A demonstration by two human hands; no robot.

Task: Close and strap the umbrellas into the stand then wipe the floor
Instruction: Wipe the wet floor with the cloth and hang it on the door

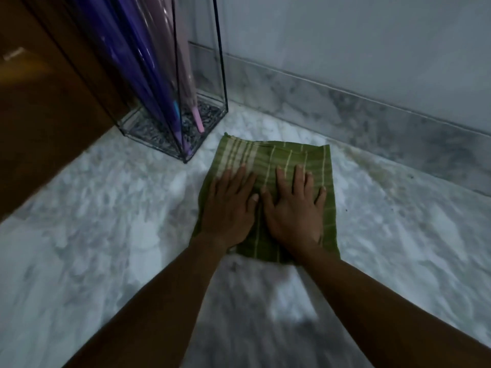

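My left hand [229, 205] and right hand [295, 208] press flat, fingers spread, on the green striped cloth [268, 197] on the marble floor [106, 221] beside the umbrella stand [172, 123]; soft, limp fabric, probably slides easily under palm pressure

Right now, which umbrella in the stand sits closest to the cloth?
The pale pink umbrella, with its pink tip toward the green cloth; the purple umbrella stands farther left, beside the wooden door.

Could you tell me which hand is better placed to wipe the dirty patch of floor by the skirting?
Probably the right hand. It lies flat on the green cloth on the side nearer the brownish smudge; the left hand presses the side nearer the umbrella stand.
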